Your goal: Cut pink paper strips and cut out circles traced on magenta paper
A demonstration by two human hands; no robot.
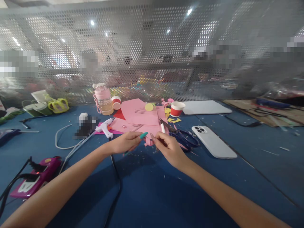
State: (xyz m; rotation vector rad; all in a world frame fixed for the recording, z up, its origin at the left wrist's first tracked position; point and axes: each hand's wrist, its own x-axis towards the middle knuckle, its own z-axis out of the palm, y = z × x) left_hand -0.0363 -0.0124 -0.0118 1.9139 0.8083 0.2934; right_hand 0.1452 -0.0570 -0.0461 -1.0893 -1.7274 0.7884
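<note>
My left hand and my right hand meet above the near edge of the pink paper. Both are closed in a pinch, with a small curled pink paper piece between the fingertips. A teal, long-nail-like tip shows at the left thumb. Beside my right fingers stands a white stick-like thing, partly hidden. Blue-handled scissors lie just right of that hand, blades toward the pink sheets. A white glue gun rests left of the sheets. On them sits a round yellow piece.
A pink-lidded bottle and red-white paper cups stand behind. At right lie a white phone and a flat white slab. A purple power strip with cords is at left. Perforated metal closes the back.
</note>
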